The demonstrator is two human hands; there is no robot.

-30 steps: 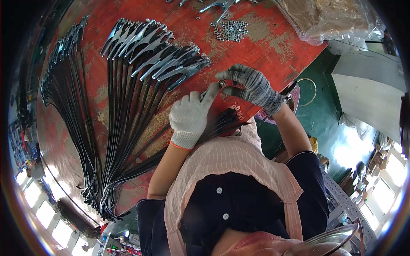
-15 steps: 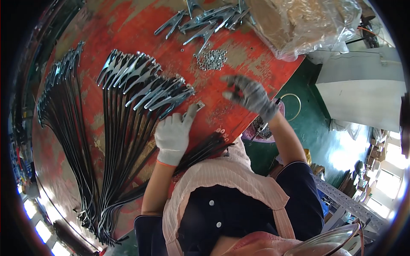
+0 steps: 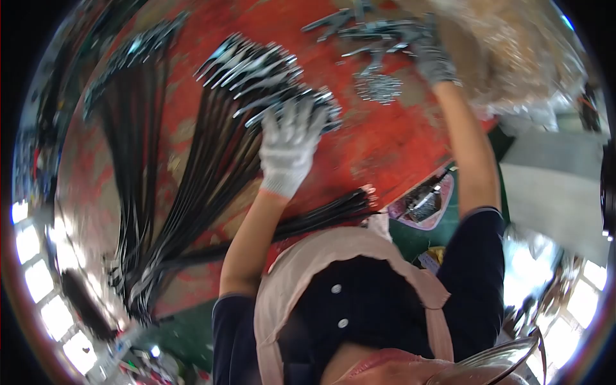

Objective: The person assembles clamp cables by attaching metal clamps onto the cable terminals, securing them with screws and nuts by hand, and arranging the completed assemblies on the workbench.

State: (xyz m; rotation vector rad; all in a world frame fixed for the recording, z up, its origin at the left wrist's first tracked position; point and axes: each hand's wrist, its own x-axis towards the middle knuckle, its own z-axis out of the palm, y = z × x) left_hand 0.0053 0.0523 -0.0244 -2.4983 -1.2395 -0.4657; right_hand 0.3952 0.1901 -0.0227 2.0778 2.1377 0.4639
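My left hand [image 3: 289, 151], in a white glove, lies over the near right end of a row of metal spring clamps [image 3: 256, 67]. Its fingers are stretched out and slightly apart, touching or just above the clamps. Black cables [image 3: 186, 173] run from that row toward the lower left. My right hand [image 3: 434, 58], in a grey glove, is at the right side of a pile of loose metal clamps [image 3: 372, 31]. Motion blur smears its fingers, so any grip is unclear. A patch of small metal nuts [image 3: 378, 88] lies just below the pile.
Another fan of clamped cables [image 3: 131, 147] covers the left of the red worn table [image 3: 359, 151]. More black cables [image 3: 321, 215] lie along the near edge. Clear plastic wrapping [image 3: 513, 58] covers something brown at the far right. A pink basket [image 3: 423, 205] stands below the table edge.
My right hand has moved up from the table's right side to the loose clamps. My left hand has gone from a small metal piece to the clamp row. The view has shifted.
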